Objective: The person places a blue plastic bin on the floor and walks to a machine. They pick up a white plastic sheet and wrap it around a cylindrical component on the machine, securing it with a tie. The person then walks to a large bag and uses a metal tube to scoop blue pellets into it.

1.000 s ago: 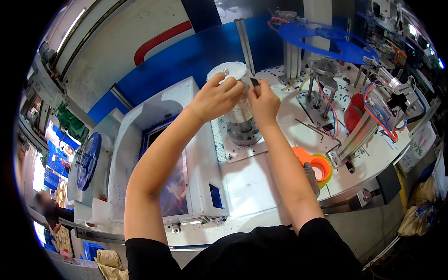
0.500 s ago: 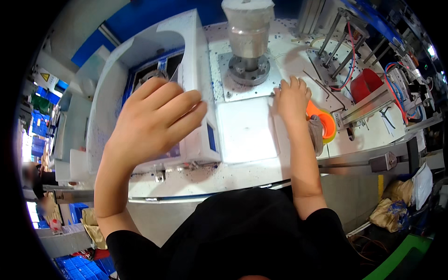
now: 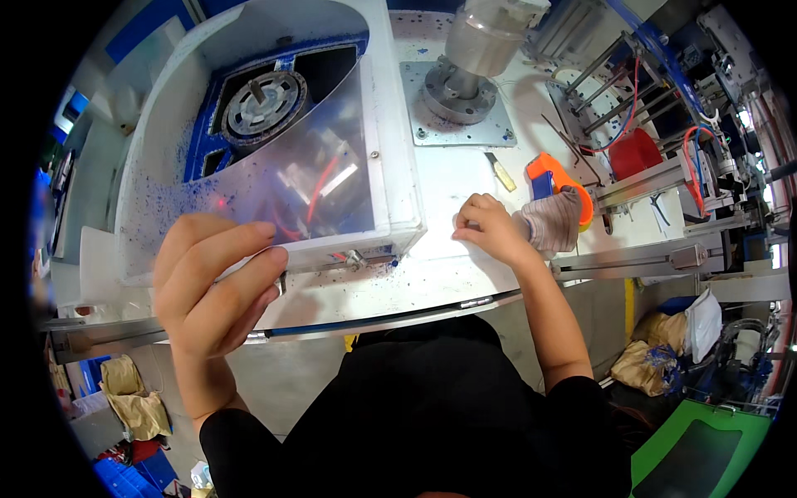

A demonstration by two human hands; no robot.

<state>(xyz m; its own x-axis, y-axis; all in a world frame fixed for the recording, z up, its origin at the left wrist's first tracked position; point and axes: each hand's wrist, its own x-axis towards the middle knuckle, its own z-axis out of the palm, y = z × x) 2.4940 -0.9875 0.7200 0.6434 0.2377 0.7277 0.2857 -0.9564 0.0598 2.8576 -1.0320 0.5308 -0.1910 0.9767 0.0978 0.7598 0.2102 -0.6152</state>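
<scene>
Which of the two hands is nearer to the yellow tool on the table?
The right hand, just below the yellow tool in view; the left hand is farther, by the white box.

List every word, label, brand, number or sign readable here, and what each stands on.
None can be read.
Any marking on the yellow utility knife or orange tape dispenser is too small to read.
Any print on the white bag is too blurred to tell.

A slim yellow knife (image 3: 502, 176) with a dark end lies slantwise on the white worktop (image 3: 448, 178). Nearby rests a crumpled, grey-brown striped cloth (image 3: 552, 221); leftward stands a white box-shaped housing (image 3: 395, 124), blue-speckled inside.
</scene>
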